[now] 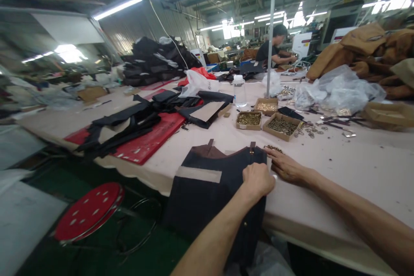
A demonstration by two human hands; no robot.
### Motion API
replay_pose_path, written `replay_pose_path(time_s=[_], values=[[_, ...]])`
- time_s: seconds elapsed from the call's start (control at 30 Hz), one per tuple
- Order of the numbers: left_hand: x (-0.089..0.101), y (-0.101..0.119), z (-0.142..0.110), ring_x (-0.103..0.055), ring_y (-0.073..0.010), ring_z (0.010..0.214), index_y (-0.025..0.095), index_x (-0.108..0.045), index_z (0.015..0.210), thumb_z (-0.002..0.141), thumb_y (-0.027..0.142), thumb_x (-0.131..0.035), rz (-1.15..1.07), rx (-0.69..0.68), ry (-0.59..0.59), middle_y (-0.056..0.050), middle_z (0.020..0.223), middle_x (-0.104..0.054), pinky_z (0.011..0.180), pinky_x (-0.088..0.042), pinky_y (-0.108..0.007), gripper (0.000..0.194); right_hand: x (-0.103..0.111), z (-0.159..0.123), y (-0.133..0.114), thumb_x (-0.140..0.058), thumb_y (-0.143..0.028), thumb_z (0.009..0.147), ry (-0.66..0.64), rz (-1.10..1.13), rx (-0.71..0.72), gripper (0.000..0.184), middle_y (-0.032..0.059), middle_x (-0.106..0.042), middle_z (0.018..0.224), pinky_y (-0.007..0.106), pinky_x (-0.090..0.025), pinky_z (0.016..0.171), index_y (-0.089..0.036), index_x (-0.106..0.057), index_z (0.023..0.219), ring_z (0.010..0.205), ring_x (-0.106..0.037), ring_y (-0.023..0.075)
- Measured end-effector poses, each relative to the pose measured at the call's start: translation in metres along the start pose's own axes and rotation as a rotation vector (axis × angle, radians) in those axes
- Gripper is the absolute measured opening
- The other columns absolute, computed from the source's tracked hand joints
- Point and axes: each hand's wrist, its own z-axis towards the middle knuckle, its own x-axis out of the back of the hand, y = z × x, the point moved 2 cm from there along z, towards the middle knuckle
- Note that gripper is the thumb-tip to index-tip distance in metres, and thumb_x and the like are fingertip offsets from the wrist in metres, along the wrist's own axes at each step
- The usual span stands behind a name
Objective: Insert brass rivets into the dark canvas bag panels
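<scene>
A dark garment (200,196) with a brown inner edge and a pale strip lies over the table's front edge, its lower part hanging down. My left hand (258,179) is closed in a fist on its right side, gripping the cloth. Small brass-coloured fittings show on the garment near its top right and lower down. Just right of the garment, my right hand (286,166) rests low over the table with fingers stretched out. Its fingertips reach a small pile of metal fasteners (274,148); anything under the fingers is hidden.
Cardboard boxes of small metal parts (282,126) stand beyond my hands, near a clear bottle (239,91) and a metal pole (270,51). Dark cloth pieces (129,125) lie on a red board (152,140) at left. A red stool (89,212) stands below. Another person sits farther back.
</scene>
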Motion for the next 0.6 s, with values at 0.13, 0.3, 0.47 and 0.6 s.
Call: replay_pose_path(time_s=[0.13, 0.3, 0.47, 0.6], values=[[-0.019, -0.024, -0.001, -0.069, -0.0333, 0.104, 0.016, -0.075, 0.104, 0.098, 0.059, -0.041, -0.01, -0.072, 0.162, -0.018, 0.103, -0.072, 0.092, -0.054, -0.046, 0.055, 0.003, -0.002, 0.001, -0.046, -0.009, 0.091, 0.055, 0.073, -0.023, 0.068, 0.0072, -0.035, 0.165, 0.049, -0.03, 0.127, -0.023, -0.042, 0.158, 0.152, -0.032, 0.0259], [-0.032, -0.054, 0.001, -0.055, -0.0343, 0.119, 0.019, -0.063, 0.127, 0.087, 0.068, -0.057, -0.039, -0.176, 0.401, -0.016, 0.126, -0.06, 0.095, -0.052, -0.046, 0.063, -0.003, 0.001, 0.005, -0.046, -0.008, 0.09, 0.062, 0.047, -0.017, 0.067, 0.0075, -0.035, 0.164, 0.051, -0.032, 0.125, -0.024, -0.045, 0.155, 0.151, -0.035, 0.0268], [-0.056, -0.056, -0.009, -0.046, -0.0392, 0.128, 0.014, -0.054, 0.141, 0.086, 0.082, -0.046, -0.092, -0.207, 0.438, -0.02, 0.14, -0.052, 0.104, -0.045, -0.054, 0.088, -0.015, -0.003, 0.004, -0.047, -0.011, 0.092, 0.069, 0.028, -0.041, 0.065, 0.008, -0.035, 0.164, 0.053, -0.036, 0.123, -0.026, -0.046, 0.155, 0.15, -0.036, 0.0283], [-0.057, -0.075, -0.005, -0.051, -0.032, 0.122, 0.021, -0.063, 0.128, 0.098, 0.063, -0.041, -0.12, -0.249, 0.444, -0.013, 0.129, -0.059, 0.103, -0.045, -0.051, 0.056, -0.02, -0.007, -0.003, -0.05, -0.016, 0.094, 0.118, 0.042, -0.04, 0.053, 0.0067, -0.042, 0.16, 0.05, -0.044, 0.117, -0.029, -0.058, 0.145, 0.144, -0.046, 0.0293]])
